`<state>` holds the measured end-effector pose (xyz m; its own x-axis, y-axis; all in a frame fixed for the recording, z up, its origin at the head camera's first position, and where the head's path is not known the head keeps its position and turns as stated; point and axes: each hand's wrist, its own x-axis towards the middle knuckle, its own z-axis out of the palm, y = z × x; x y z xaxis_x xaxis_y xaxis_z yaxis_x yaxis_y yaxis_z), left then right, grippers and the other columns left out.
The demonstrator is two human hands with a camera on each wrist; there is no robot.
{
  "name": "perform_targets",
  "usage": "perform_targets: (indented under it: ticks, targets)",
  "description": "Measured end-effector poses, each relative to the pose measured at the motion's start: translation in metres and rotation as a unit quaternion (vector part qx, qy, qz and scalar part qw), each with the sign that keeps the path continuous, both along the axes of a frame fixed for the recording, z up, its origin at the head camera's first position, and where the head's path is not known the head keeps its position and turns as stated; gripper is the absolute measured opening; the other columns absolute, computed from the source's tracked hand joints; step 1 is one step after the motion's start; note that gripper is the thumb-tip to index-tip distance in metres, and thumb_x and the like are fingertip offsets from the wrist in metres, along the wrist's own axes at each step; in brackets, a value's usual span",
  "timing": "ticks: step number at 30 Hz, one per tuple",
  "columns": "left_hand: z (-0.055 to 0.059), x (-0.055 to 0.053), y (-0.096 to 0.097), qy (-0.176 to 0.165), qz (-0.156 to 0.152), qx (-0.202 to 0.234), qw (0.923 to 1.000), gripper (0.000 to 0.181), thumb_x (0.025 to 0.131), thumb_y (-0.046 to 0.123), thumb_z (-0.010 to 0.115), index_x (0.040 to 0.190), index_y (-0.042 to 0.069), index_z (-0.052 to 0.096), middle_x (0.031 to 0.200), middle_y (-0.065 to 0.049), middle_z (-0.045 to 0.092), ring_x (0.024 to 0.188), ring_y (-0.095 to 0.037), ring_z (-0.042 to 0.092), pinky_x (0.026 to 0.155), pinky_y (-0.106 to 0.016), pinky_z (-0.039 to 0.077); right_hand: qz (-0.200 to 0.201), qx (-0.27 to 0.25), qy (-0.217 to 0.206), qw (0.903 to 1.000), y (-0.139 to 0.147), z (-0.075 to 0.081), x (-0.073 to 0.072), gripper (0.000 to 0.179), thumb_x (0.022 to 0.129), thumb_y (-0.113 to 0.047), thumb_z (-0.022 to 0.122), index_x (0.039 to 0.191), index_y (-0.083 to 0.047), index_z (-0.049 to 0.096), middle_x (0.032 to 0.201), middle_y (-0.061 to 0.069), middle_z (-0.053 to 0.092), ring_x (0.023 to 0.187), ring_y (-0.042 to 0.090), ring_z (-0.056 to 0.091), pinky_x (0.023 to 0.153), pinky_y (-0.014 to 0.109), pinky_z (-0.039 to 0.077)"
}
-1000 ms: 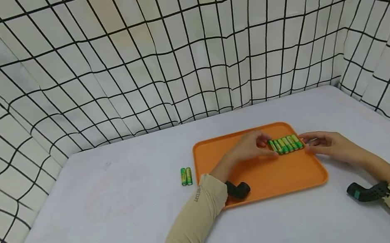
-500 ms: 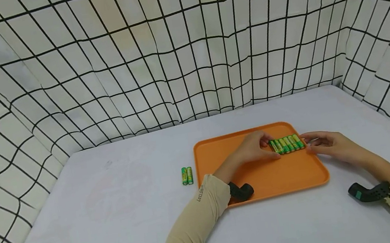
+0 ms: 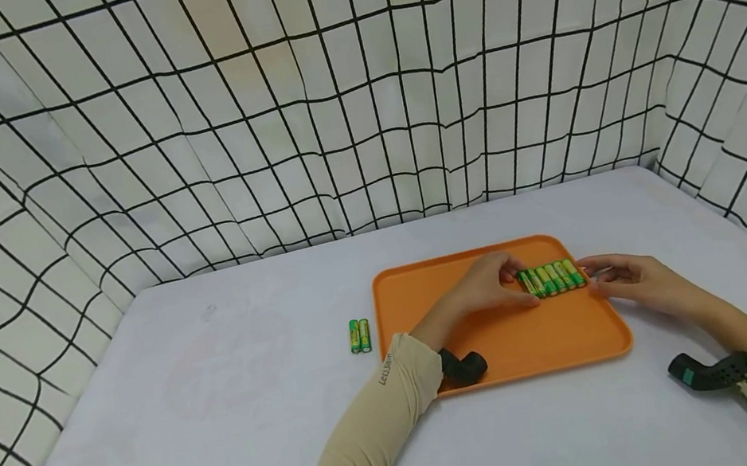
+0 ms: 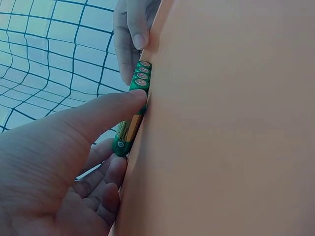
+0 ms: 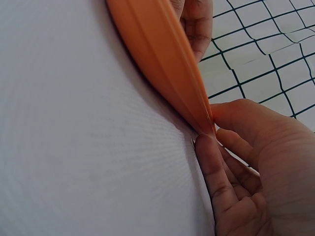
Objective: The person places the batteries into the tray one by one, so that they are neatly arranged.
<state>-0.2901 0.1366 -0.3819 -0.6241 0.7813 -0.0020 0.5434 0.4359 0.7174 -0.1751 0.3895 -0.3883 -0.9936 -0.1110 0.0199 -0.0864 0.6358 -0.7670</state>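
Note:
In the head view, a row of several green-and-yellow batteries (image 3: 551, 279) lies side by side on the orange tray (image 3: 535, 346), near its right rim. My left hand (image 3: 486, 283) is at the row's left end. The left wrist view shows its thumb across the near end of a battery (image 4: 129, 129) and its other fingers at the far end, pinching it. Beyond the tray's right edge, my right hand (image 3: 630, 279) has thumb and fingertips at the rim. Seen from the right wrist, this hand (image 5: 246, 162) pinches that orange rim (image 5: 197, 105).
Two more batteries (image 3: 359, 336) stand apart on the white tabletop (image 3: 227, 416), just left of the tray. White walls with a black grid (image 3: 355, 107) enclose the table at the back and sides. Dark wrist devices (image 3: 709, 370) sit at both sleeve cuffs.
The whole head view has shifted slightly, with tray and hands a little further right in it. Both hands keep the same places at the battery row and the tray rim.

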Motion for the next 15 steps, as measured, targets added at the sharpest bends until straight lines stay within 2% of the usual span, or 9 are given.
perform_targets:
  ticks: [8,15]
  targets:
    - [-0.0013,0.0005,-0.0019,-0.004,0.0,-0.001,1.0,0.054,0.081,0.029,0.081,0.125,0.007,0.058,0.115,-0.001,0.057,0.098,-0.008,0.052,0.086,-0.013,0.044,0.002,0.001,-0.003,1.0,-0.001,-0.0005,-0.0002,0.053,0.097,-0.029,0.063,0.141,-0.002,0.049,0.129,0.021,0.057,0.094,-0.001,0.058,0.08,0.011,0.045]
    - [0.0017,0.0003,-0.0021,0.007,-0.022,-0.005,0.9997,0.059,0.081,0.03,0.081,0.129,0.005,0.056,0.118,-0.004,0.056,0.1,-0.009,0.051,0.086,-0.013,0.043,0.006,0.003,0.007,1.0,0.0005,-0.001,0.0004,0.051,0.098,-0.026,0.062,0.141,-0.002,0.049,0.129,0.021,0.057,0.094,-0.002,0.057,0.08,0.01,0.045]
